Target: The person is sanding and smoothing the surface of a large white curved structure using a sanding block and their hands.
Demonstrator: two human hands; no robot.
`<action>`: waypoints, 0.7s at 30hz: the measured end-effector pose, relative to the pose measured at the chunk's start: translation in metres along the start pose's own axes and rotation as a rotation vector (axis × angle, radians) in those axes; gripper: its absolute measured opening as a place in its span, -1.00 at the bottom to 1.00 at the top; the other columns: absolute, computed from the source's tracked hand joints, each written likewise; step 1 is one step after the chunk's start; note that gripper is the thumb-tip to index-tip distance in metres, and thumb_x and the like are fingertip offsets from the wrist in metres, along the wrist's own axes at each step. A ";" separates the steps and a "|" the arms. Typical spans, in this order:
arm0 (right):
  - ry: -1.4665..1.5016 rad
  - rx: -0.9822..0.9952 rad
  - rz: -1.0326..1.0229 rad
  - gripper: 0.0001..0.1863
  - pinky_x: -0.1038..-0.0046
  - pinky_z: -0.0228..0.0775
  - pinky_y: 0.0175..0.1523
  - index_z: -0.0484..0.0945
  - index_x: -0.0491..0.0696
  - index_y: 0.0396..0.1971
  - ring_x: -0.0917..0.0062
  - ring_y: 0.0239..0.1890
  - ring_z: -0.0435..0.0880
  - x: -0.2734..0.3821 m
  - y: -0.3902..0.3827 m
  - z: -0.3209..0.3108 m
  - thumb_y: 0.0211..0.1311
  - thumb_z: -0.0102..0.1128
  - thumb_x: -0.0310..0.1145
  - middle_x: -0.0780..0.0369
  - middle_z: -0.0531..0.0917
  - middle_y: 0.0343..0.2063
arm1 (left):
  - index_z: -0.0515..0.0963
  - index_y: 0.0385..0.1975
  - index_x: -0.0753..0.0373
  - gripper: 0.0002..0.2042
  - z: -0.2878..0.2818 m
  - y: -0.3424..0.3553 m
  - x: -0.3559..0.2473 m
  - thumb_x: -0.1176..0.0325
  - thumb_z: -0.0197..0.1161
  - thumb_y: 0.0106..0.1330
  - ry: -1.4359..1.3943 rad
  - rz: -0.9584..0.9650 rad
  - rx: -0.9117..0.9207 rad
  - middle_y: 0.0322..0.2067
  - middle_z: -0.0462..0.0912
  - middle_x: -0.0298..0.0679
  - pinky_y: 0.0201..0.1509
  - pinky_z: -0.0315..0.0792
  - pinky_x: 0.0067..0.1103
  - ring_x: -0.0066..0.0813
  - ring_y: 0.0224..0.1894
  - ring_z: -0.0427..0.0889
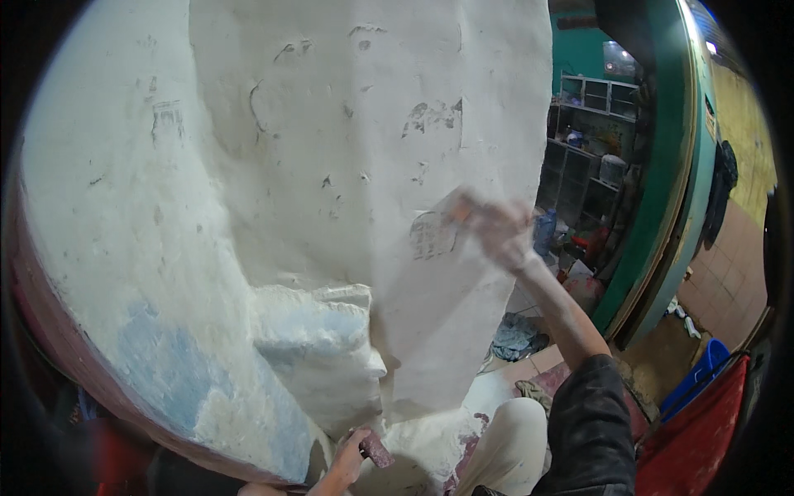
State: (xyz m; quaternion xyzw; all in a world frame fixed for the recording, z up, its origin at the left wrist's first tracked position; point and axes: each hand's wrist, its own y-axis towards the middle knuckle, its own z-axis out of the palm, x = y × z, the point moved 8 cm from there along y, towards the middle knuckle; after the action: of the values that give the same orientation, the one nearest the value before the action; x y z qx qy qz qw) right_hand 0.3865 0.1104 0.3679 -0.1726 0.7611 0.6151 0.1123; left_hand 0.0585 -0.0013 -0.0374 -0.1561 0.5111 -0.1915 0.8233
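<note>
A rough white plastered wall (331, 149) with chipped patches fills most of the view. My right hand (496, 230) is raised against the wall's right edge and is motion-blurred. It grips a small flat tool with an orange part (457, 212), pressed on the plaster beside a scraped grey patch (432, 236). My left hand (351, 460) is low at the bottom edge, by the foot of the wall. Its fingers close around a short dark-red stub (376, 450), which looks like a handle. A lumpy white ledge (318, 347) juts out above that hand.
To the right stands a green door frame (662, 223) with grey shelves (591, 140) behind it. Crumpled cloth (514, 335) lies on the tiled floor. A blue bin (699, 376) and red fabric (703, 438) sit at lower right. My knee (509, 446) is below.
</note>
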 end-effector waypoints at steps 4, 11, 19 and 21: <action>-0.220 -0.453 0.145 -0.50 0.25 0.12 0.14 0.51 0.05 0.03 0.38 -0.08 0.41 0.008 -0.003 -0.034 -0.04 0.17 -0.29 0.23 0.49 -0.09 | 0.47 -0.16 0.30 -0.73 0.000 -0.001 -0.006 0.34 0.15 0.17 0.122 0.136 0.054 -0.30 0.54 -0.25 -0.10 0.43 -0.49 -0.41 -0.21 0.53; 0.229 -0.236 0.266 -0.50 0.25 -0.17 0.30 0.45 0.05 0.08 0.53 0.10 0.30 -0.016 -0.010 -0.002 0.05 0.11 -0.32 0.36 0.40 0.14 | 0.47 -0.16 0.31 -0.74 0.003 -0.006 -0.005 0.36 0.14 0.18 -0.026 0.014 0.075 -0.30 0.54 -0.23 -0.06 0.42 -0.48 -0.39 -0.20 0.54; -0.247 -0.179 0.015 -0.57 0.07 -0.06 0.26 0.44 0.02 0.04 0.40 0.08 0.34 0.006 -0.004 -0.015 0.12 0.13 -0.30 0.36 0.49 0.06 | 0.47 -0.16 0.33 -0.73 0.005 -0.007 -0.007 0.35 0.15 0.17 -0.002 0.007 0.052 -0.30 0.54 -0.24 -0.09 0.43 -0.48 -0.41 -0.19 0.54; -0.291 -0.258 0.189 -0.58 0.09 -0.04 0.26 0.44 0.04 0.03 0.38 0.10 0.32 0.001 -0.002 -0.024 0.11 0.14 -0.32 0.36 0.50 0.04 | 0.47 -0.17 0.32 -0.73 0.003 -0.008 -0.005 0.34 0.16 0.16 -0.027 0.021 0.061 -0.30 0.54 -0.24 -0.10 0.42 -0.49 -0.43 -0.20 0.53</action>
State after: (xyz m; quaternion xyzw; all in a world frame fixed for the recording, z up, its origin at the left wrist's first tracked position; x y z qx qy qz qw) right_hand 0.3873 0.0865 0.3714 -0.0228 0.6645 0.7337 0.1401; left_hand 0.0578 -0.0059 -0.0282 -0.1283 0.4953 -0.1963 0.8365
